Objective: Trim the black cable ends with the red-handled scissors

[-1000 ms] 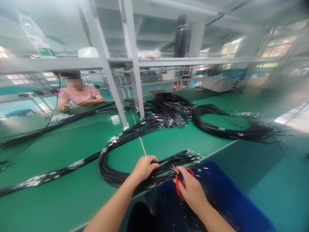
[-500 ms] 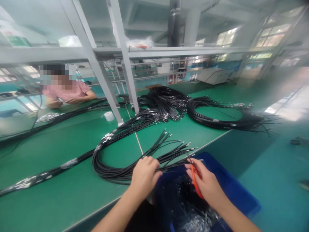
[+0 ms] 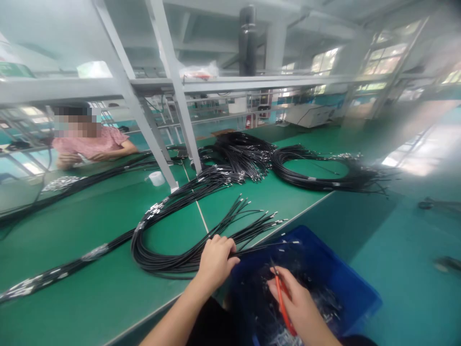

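My left hand [image 3: 217, 262] is closed round the near bundle of black cables [image 3: 162, 262], close to the table's front edge. The bundle curves in a U, and its loose ends with pale tips fan out to the right. In my right hand [image 3: 291, 300] are red-handled cutters [image 3: 283, 305], their dark tips pointing up and away, below the cable ends and apart from them. Under the right hand is a blue bin [image 3: 345, 283] with dark and clear scraps inside.
On the green table [image 3: 86, 216] lie a cable pile [image 3: 245, 154], a coiled bundle [image 3: 306, 180] and a white roll [image 3: 156, 178]. A metal shelf post [image 3: 185, 110] rises from it. Across the table sits a person in pink [image 3: 111, 139].
My right hand has moved down and slightly left with the cutters, away from the cable tips and over the bin. My left hand stays on the bundle. The view has shifted slightly.
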`<state>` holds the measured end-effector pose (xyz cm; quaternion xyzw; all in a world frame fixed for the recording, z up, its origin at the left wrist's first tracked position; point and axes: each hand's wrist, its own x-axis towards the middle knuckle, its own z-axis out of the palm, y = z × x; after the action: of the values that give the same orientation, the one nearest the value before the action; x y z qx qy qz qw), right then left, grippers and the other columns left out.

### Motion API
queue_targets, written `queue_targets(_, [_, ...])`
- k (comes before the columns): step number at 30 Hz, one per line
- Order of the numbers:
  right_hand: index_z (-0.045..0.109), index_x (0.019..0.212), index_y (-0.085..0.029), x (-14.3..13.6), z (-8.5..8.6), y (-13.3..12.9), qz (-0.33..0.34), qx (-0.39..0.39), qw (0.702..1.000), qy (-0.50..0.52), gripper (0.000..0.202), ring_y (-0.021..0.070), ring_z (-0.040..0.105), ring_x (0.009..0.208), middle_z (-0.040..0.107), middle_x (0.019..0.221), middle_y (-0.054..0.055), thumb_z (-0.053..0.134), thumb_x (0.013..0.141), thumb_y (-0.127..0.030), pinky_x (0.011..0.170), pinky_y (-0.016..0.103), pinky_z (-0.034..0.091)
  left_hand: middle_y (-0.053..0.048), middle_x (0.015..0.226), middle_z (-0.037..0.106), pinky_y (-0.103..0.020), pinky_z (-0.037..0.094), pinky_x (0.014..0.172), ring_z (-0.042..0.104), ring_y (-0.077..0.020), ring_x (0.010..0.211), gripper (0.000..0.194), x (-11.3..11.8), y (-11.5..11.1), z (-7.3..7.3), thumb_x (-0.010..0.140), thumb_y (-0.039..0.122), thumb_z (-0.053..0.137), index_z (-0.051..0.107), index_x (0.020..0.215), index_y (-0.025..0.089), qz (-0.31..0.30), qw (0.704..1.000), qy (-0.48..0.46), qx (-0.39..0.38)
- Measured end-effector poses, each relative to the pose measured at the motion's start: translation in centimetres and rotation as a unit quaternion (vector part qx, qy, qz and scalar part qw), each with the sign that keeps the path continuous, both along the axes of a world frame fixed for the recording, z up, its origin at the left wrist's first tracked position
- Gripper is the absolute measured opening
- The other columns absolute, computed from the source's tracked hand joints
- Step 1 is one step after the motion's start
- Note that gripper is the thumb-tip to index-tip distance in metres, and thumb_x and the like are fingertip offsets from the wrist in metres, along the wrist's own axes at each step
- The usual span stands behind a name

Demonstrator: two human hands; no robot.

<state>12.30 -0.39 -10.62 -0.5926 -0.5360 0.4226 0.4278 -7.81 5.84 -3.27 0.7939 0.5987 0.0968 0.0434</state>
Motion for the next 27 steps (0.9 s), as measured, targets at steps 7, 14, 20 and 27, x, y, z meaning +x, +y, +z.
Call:
queue_targets(7, [0.059, 0.100, -0.021, -0.7, -1.1, 0.2, 0.019, 0.017, 1.000, 0.005, 0.046, 0.0193, 0.064, 0.064, 0.068, 0.072, 0.003, 0.049, 0.076, -0.059, 0.061, 0.025, 0.049, -0.004, 0.097, 0.059, -0.033, 0.036, 0.078, 0.052, -0.0223, 0.095, 0.015, 0.1, 2.6, 0.3, 0.081, 0.026, 0.059, 0.060, 0.095, 0.024, 0.051, 0.999, -0.008, 0.018])
queue_targets(14, [0.060, 0.096, -0.021, 0.5, -1.2, 0.7, -0.031, -0.019, 0.993, 0.114, 0.045, 0.0212, 0.064, 0.062, 0.067, 0.067, 0.001, 0.064, 0.067, -0.055, 0.060, 0.029, 0.049, -0.003, 0.096, 0.059, -0.031, 0.037, 0.079, 0.052, -0.0205, 0.093, 0.009, 0.7, 3.4, -0.1, 0.083, 0.024, 0.056, 0.060, 0.092, 0.024, 0.070, 0.997, -0.018, 0.010])
queue_targets(20, [0.052, 0.097, -0.020, -0.5, -1.9, 2.4, -0.075, -0.076, 0.968, 0.228, 0.045, 0.0143, 0.059, 0.043, 0.067, 0.074, 0.002, 0.059, 0.072, -0.057, 0.039, 0.024, 0.044, -0.002, 0.093, 0.059, -0.029, 0.038, 0.075, 0.053, -0.0194, 0.092, 0.010, 1.8, 4.7, -0.8, 0.083, 0.018, 0.056, 0.057, 0.091, 0.025, 0.096, 0.995, -0.023, 0.026])
queue_targets(27, [0.048, 0.104, -0.021, 0.2, -0.7, 3.8, -0.115, -0.056, 0.928, 0.351, 0.040, 0.0117, 0.063, 0.059, 0.064, 0.101, 0.005, 0.056, 0.079, -0.052, 0.052, 0.023, 0.049, -0.003, 0.091, 0.059, -0.031, 0.038, 0.079, 0.051, -0.0209, 0.091, 0.013, 1.3, 1.2, 0.8, 0.090, 0.030, 0.045, 0.056, 0.088, 0.023, 0.072, 0.995, 0.007, 0.071])
